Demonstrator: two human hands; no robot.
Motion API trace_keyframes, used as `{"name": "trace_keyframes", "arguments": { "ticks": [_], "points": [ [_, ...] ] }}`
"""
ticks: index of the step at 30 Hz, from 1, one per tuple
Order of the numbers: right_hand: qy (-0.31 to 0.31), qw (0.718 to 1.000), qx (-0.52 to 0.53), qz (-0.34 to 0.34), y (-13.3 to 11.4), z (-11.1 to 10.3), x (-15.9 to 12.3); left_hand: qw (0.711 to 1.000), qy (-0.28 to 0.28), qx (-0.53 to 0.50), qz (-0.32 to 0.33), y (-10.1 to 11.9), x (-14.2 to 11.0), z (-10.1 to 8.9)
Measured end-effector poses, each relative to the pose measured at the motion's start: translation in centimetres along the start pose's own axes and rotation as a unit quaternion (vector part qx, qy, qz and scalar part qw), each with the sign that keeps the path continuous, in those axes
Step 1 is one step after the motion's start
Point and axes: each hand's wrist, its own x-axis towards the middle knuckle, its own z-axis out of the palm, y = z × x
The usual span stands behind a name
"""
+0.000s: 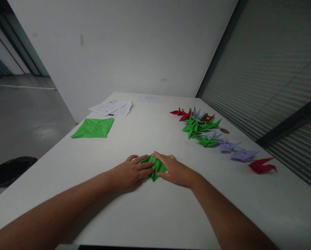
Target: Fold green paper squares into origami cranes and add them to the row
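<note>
A partly folded green origami paper [159, 166] lies on the white table, with one pointed corner toward me. My left hand [137, 172] rests flat with its fingers stretched over the paper's left side. From the right, my right hand [177, 169] touches the paper's edge, its fingers extended along the top and its thumb near the lower right. Both hands partly cover the paper, so its full outline is hidden.
At the left edge lies a creased green sheet [94, 128], with printed papers [111, 108] behind it. Several folded cranes in green, lilac and red, including a red crane [262, 166], line the right side. A black bin [12, 166] stands on the floor at left.
</note>
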Motion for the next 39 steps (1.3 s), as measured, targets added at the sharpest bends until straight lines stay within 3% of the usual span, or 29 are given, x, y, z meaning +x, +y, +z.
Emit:
{"name": "trace_keyframes", "arguments": {
  "ticks": [6,17,28,39],
  "points": [
    [-0.017,1.000,-0.003,-0.008,0.2,0.1,0.4,1.000,-0.016,-0.002,-0.005,0.0,0.1,0.2],
    [0.030,0.999,-0.007,-0.028,0.3,0.2,0.5,0.999,-0.005,-0.031,0.040,-0.4,0.0,-0.1],
    [-0.077,0.993,-0.079,-0.028,0.3,0.1,0.6,0.999,-0.026,-0.012,0.047,-0.5,0.0,-0.4],
    [-0.090,0.992,-0.087,-0.021,0.6,0.3,0.4,0.996,-0.057,-0.028,0.070,0.2,0.4,-1.4]
  ]
}}
